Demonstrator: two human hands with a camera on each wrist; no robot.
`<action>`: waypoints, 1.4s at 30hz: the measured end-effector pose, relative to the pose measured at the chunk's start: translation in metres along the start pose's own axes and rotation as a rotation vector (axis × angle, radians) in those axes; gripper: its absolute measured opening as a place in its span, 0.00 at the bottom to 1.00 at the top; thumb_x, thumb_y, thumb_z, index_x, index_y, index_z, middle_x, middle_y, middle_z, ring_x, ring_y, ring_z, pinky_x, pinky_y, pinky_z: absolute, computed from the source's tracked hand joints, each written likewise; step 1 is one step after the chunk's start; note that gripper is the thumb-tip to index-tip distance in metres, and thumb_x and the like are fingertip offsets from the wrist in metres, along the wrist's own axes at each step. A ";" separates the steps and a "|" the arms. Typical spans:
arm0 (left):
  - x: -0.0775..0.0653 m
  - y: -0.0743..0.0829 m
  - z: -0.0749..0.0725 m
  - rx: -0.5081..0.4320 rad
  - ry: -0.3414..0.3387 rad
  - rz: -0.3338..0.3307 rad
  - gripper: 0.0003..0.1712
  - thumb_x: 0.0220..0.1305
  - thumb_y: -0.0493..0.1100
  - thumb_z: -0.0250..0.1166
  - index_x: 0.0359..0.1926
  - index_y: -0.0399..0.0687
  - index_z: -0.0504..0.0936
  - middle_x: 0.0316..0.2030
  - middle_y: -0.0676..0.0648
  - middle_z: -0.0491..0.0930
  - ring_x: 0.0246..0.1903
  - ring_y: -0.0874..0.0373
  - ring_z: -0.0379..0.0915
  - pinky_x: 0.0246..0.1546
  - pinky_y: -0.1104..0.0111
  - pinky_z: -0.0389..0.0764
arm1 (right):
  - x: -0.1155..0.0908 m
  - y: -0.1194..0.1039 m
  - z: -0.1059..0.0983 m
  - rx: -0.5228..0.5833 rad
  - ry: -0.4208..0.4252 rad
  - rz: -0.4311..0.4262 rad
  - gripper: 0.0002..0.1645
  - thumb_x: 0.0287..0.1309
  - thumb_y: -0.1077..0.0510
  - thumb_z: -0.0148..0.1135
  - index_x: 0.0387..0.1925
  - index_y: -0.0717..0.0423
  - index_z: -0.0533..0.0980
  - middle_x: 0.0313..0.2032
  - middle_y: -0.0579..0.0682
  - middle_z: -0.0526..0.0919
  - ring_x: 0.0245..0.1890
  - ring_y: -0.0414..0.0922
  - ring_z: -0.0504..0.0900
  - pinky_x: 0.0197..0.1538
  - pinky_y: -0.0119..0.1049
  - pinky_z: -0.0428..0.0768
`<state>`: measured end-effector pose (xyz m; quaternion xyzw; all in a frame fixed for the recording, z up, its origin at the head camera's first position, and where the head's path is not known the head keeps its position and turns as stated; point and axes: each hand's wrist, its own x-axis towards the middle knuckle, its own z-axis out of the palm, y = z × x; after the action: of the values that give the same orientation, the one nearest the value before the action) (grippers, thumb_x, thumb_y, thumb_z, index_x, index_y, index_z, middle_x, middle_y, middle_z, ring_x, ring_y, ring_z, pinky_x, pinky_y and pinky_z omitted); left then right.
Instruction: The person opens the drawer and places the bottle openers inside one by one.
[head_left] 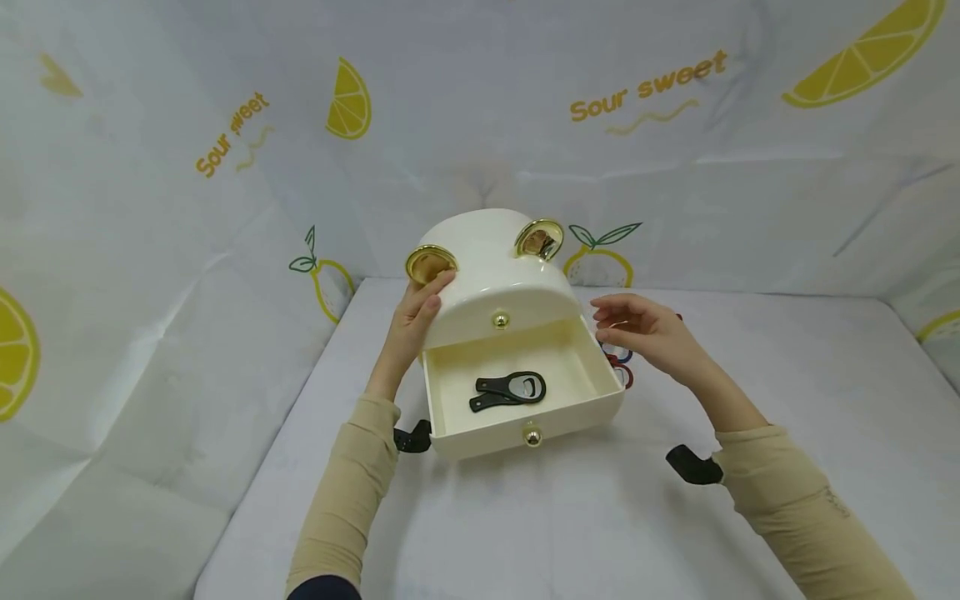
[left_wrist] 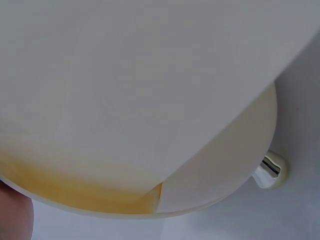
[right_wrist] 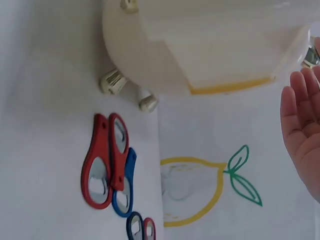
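Observation:
A cream-white storage box point(head_left: 491, 279) with gold ear-shaped trims stands with its lower drawer point(head_left: 558, 410) pulled out. Inside that drawer two black bottle openers point(head_left: 513, 389) lie overlapped. My left hand point(head_left: 412, 321) rests against the box's left side, fingers reaching to the gold ear point(head_left: 431, 264); in the left wrist view the box's underside fills most of the picture. Beside the box's right side, my right hand point(head_left: 648, 333) is raised with loosely bent fingers and nothing in them. Red bottle openers point(right_wrist: 97, 172) and blue bottle openers point(right_wrist: 123, 197) lie on the table below it.
The upper drawer point(head_left: 465, 321) of the box is closed, with a gold knob point(head_left: 500, 320). White cloth covers the table point(head_left: 780, 367), and a lemon-print backdrop point(head_left: 480, 100) hangs behind. Short gold feet point(right_wrist: 114, 81) hold up the box.

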<state>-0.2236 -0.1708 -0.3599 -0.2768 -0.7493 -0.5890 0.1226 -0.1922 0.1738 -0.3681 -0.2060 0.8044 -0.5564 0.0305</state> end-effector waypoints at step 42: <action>0.000 0.000 0.001 0.005 0.005 -0.016 0.38 0.65 0.61 0.48 0.59 0.31 0.68 0.63 0.32 0.59 0.58 0.62 0.56 0.60 0.66 0.57 | -0.015 0.128 0.001 -0.572 -0.023 0.158 0.28 0.44 0.57 0.69 0.46 0.70 0.75 0.37 0.63 0.75 0.39 0.53 0.71 0.42 0.44 0.70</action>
<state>-0.2233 -0.1702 -0.3605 -0.2691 -0.7526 -0.5888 0.1207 -0.2167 0.2165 -0.4870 -0.1495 0.9417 -0.3005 0.0234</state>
